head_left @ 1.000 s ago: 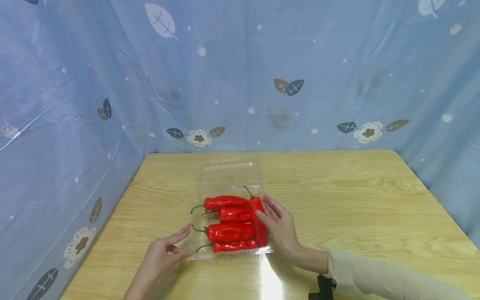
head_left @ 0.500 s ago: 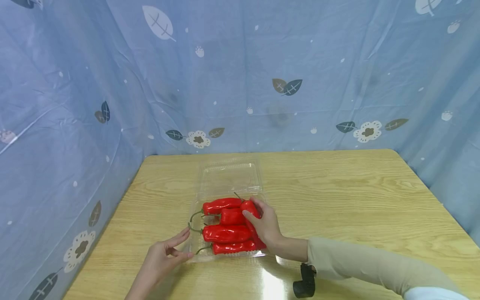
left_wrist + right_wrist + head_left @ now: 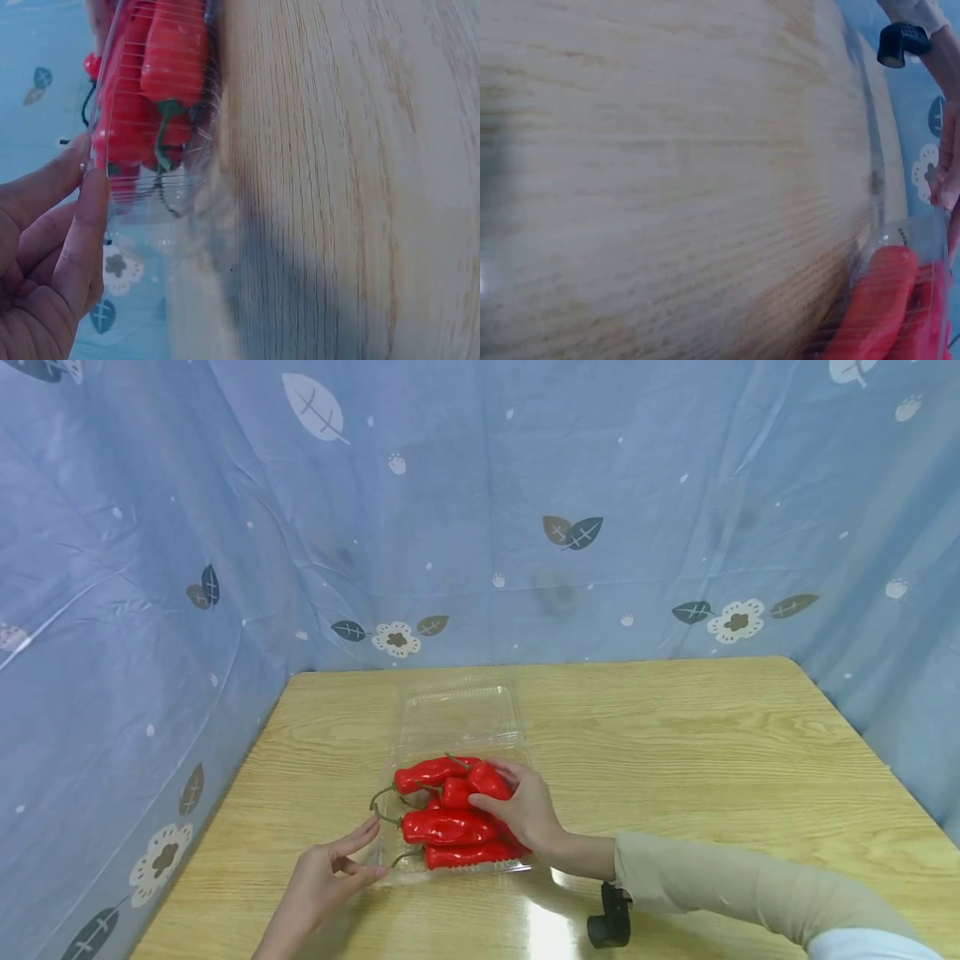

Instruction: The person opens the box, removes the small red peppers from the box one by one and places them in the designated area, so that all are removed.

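A clear plastic clamshell box (image 3: pixel 389 839) holds several red peppers (image 3: pixel 450 827) with green stems, most lying sideways. My left hand (image 3: pixel 322 870) pinches the box's left rim between thumb and fingers; the left wrist view shows this hand (image 3: pixel 56 255) at the clear rim close up. At the box's right side, my right hand (image 3: pixel 531 810) grips one red pepper (image 3: pixel 490 781), thumb on its near side, its stem pointing back left. That pepper lies over the right ends of the others. In the right wrist view, a pepper (image 3: pixel 881 289) shows through the box wall; the right hand is out of that view.
The box's lid (image 3: pixel 459 717) lies folded back, away from me, on the wooden table (image 3: pixel 675 760). Blue patterned curtains (image 3: pixel 480 510) hang behind and at the sides. A black wrist camera (image 3: pixel 611 918) hangs under the right forearm.
My right hand has moved left and taken hold of the right-end pepper, shifting it left over the others, some of which have also slid left. The left hand stays at the rim.
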Demonstrator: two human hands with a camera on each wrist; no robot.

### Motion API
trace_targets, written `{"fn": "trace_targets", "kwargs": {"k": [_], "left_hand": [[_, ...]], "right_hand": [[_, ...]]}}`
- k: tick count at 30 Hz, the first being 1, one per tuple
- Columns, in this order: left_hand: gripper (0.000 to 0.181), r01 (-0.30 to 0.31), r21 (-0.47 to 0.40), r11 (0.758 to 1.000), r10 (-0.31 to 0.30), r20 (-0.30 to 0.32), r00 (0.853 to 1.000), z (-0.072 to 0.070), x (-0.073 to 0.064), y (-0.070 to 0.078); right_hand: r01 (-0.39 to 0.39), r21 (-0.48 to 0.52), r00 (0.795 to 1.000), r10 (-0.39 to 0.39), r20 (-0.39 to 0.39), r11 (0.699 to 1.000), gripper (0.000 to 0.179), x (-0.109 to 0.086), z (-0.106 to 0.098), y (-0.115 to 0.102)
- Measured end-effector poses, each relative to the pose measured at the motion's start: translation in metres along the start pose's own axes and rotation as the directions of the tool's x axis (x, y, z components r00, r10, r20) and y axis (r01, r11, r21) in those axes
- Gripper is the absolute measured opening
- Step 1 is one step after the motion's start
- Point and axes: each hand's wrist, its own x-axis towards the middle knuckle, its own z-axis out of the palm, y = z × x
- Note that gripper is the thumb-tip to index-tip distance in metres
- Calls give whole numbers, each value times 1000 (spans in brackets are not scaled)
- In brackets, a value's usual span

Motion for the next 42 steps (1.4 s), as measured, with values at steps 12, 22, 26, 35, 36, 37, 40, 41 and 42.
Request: {"fn": "trace_targets", "kwargs": {"k": [12,22,26,35,36,37,40,41,42], "left_hand": [[56,-8,16,1000,9,-29,1000,-2,0,0],[57,5,39,999,-3,-40,999,-5,-1,-2],[57,5,48,999,-3,-41,999,-5,-1,-2],[56,-1,38,999,2,-24,1000,-2,0,-1],[56,0,33,999,1,-22,1000,-2,0,0],[56,-1,27,1000,1,-20,1000,-2,0,0],[57,0,17,1000,0,-18,1000,0,0,0],[57,0,15,1000,0,-17,1000,0,0,-1],[57,0,12,1000,1,-16,1000,1,0,-1]], "right_hand": [[-83,274,996,91,-16,958,54,-2,-31,-34],[-134,401,949,234,-213,906,59,30,-81,-48],[-136,451,919,282,-275,882,61,50,-92,-36],[-138,525,822,393,-412,840,58,96,-95,-6],[-145,517,809,402,-429,844,58,100,-95,-4],[-147,512,796,408,-447,847,57,105,-94,-3],[-151,493,760,420,-496,857,54,118,-94,1],[-153,487,748,423,-512,860,54,122,-94,2],[-154,482,738,424,-525,863,53,125,-93,3]]}}
